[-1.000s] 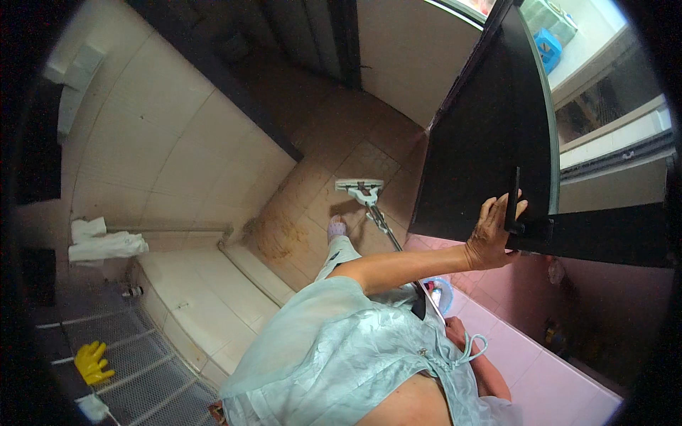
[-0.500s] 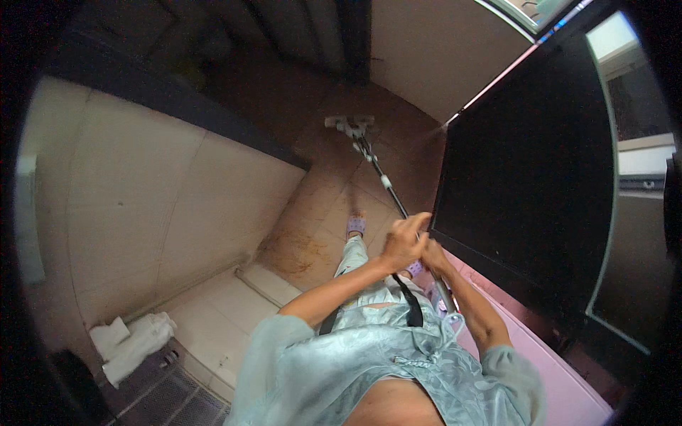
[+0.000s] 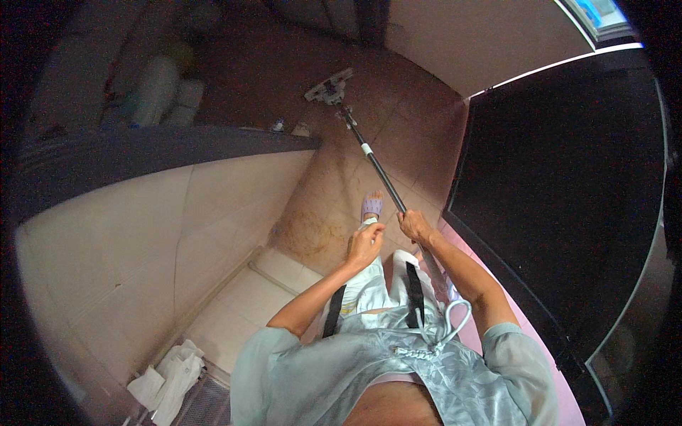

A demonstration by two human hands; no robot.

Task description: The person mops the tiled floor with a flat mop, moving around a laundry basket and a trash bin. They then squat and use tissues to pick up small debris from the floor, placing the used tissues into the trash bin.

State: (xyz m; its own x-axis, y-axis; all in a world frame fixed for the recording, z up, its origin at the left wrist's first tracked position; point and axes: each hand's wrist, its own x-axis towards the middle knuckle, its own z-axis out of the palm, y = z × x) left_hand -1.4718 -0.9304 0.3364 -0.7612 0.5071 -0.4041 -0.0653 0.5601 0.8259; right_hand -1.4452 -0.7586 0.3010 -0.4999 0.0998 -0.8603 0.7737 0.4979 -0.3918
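A flat mop [image 3: 383,175] with a dark pole and white joint slants away from me, its pale wide head [image 3: 329,88] resting on the brown tiled floor. My right hand [image 3: 416,227] is wrapped round the pole near its upper part. The lower end of the pole runs back beside my right thigh. Apart from the mop, my left hand [image 3: 365,243] hovers over my left leg, its fingers curled in and nothing visible in them. Below the hands, a lilac clog [image 3: 371,206] covers my forward foot.
On the left, a tiled half wall [image 3: 163,213] with a dark top edge bounds the passage. Pale containers [image 3: 158,89] stand in shadow behind it. A large black panel [image 3: 554,192] rises on the right. White cloths or papers [image 3: 174,376] lie at lower left, and brownish stains [image 3: 309,238] mark the floor.
My left hand has let go of the pole and moved left. My right hand stays on it. In view, the mop head has shifted up and left and turned.
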